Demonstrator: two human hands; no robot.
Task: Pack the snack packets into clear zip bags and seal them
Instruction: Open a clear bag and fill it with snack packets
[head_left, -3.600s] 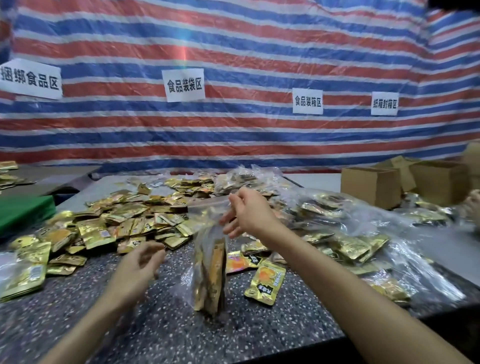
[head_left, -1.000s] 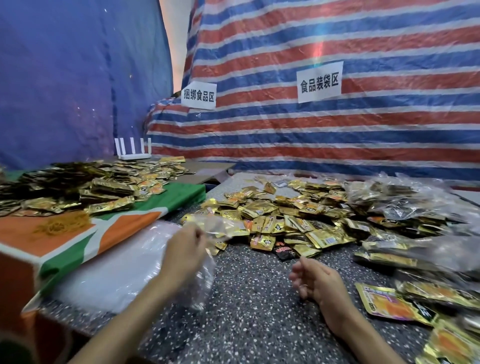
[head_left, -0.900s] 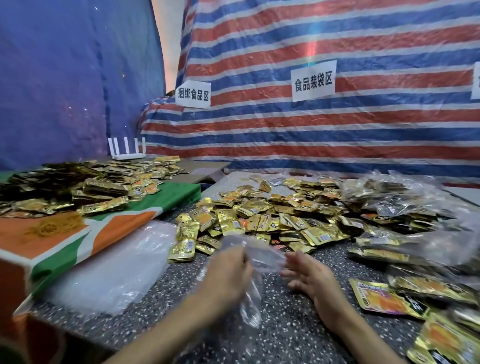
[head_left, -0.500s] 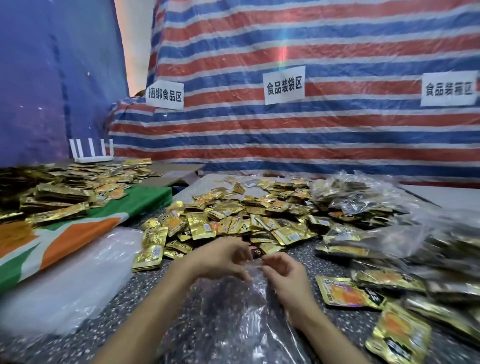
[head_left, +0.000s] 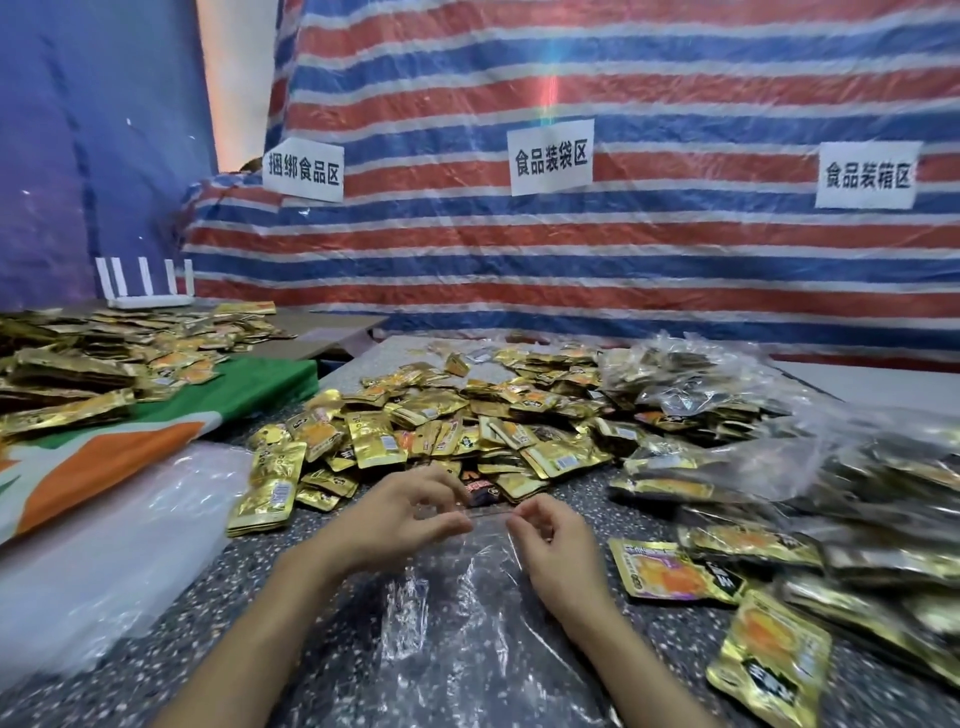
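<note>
Speckled tabletop (head_left: 239, 571): 2 bare passes, 1 strip left of the clear zip bag (head_left: 457, 613), 1 narrow gap off its far right corner. Far side barred by a heap of loose gold packets (head_left: 441, 415); right side by filled bags (head_left: 779, 452) and flat packets (head_left: 670, 571); left side by a stack of empty bags (head_left: 93, 545).

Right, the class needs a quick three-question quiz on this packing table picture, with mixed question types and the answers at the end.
1. True or false: the clear zip bag between the left hand and the right hand is already filled.
2. Who pinches the bag's top edge? A) left hand only B) right hand only C) both hands
3. How many paper signs hang on the striped tarp?
Key: 1 false, it lies empty; 2 C; 3 three.
</note>
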